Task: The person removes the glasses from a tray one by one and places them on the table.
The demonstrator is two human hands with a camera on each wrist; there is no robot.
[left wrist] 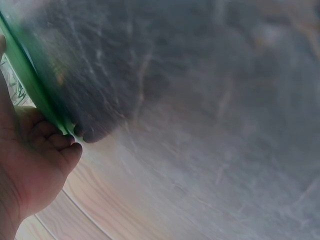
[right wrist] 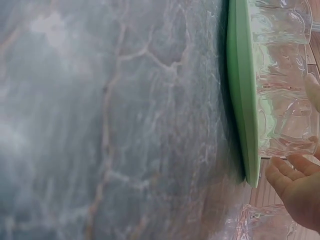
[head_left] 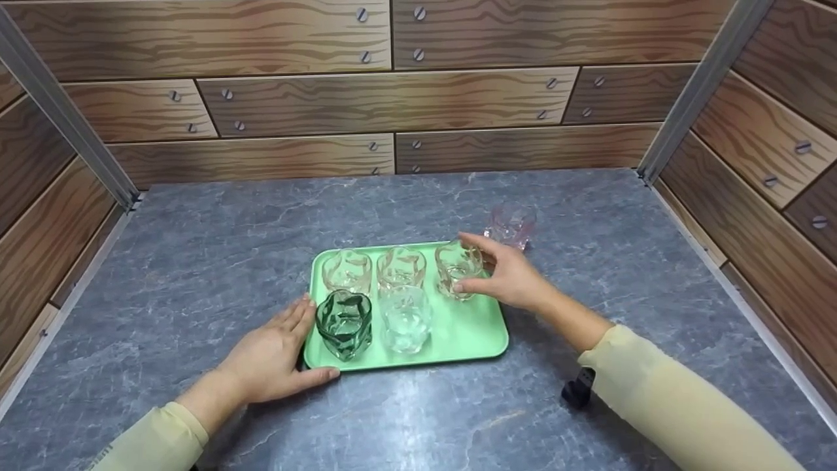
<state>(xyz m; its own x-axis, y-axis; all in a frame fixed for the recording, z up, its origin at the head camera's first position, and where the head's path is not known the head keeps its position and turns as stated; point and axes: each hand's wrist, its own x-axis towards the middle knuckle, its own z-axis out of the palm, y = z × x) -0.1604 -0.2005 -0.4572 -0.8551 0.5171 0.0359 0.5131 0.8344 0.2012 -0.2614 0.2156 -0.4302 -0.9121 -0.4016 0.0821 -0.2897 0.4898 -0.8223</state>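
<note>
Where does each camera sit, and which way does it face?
Head: on the person's head, facing forward and down at the green tray; left hand, right hand and both sleeves show.
Left wrist: on that wrist, facing mostly tabletop, picture tilted; the left hand shows at the tray's edge.
Right wrist: on that wrist, facing tabletop and clear glasses, tilted; part of the right hand shows.
Shared: head and right wrist both show the pink glass off the tray.
</note>
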